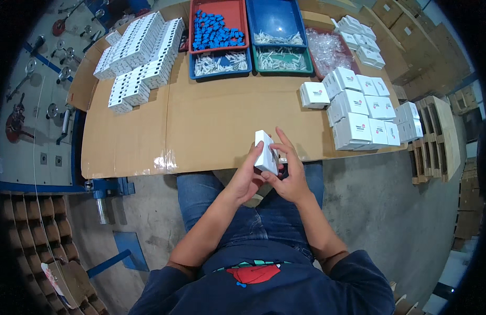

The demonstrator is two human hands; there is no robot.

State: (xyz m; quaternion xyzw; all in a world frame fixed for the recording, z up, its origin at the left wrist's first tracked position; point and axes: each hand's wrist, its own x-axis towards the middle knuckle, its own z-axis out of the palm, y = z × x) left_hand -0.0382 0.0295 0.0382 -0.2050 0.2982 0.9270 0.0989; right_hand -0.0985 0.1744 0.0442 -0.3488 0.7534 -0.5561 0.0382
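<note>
Over the front edge of the table I hold a small white box (pixel 262 151), tilted up on its edge. My left hand (pixel 244 182) grips it from the left, with the thumb along its near face. On the other side my right hand (pixel 293 181) has its thumb at the box's lower end and bent fingers by its right side, one finger raised away. A dark patch shows on that side of the box, partly hidden by the fingers, so I cannot make out what it is.
Stacked white boxes (pixel 356 113) stand at the right, and rows of small boxes (pixel 140 50) at the left. Along the back are a red tray (pixel 192 26) of blue pieces, blue and green trays of white sticks, and clear plastic pieces (pixel 329 51). Wooden pallets (pixel 440 136) lie beyond the table.
</note>
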